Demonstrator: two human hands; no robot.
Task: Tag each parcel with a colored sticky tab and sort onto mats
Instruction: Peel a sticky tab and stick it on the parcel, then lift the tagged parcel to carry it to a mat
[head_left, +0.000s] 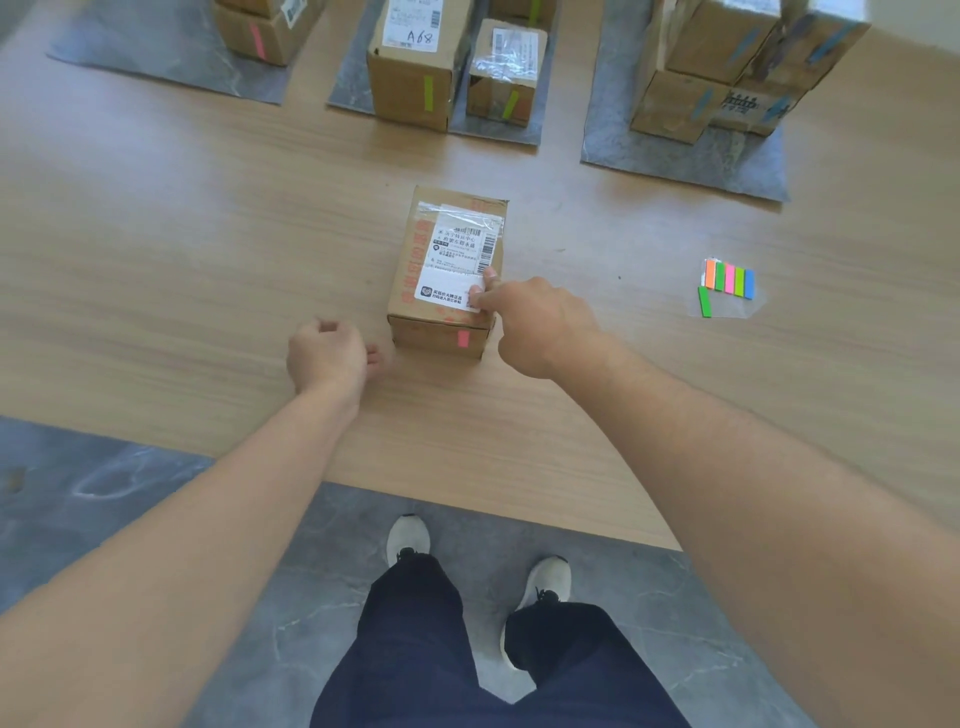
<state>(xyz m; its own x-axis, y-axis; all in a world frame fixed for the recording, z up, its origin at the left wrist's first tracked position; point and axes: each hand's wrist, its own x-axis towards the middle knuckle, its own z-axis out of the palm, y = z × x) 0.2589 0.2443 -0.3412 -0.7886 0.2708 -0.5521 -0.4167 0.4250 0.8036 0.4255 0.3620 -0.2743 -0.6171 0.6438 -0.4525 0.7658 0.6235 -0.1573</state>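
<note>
A small cardboard parcel (447, 270) with a white shipping label stands on the wooden table (208, 234), straight ahead. A pink sticky tab (463, 339) is stuck on its near face. My right hand (540, 322) reaches from the right, and its thumb and fingertips rest on the parcel's top near the front right corner. My left hand (327, 356) hovers just left of the parcel's near corner, loosely curled and holding nothing. The pad of colored sticky tabs (727, 283) lies on a clear sheet at the right, one green tab askew.
Three grey mats lie along the far side. The left mat (156, 67) holds pink-tagged boxes (260, 31), the middle mat (353, 88) green-tagged boxes (415, 67), and the right mat (675, 161) stacked blue-tagged boxes (727, 62). The table's near edge runs above my shoes.
</note>
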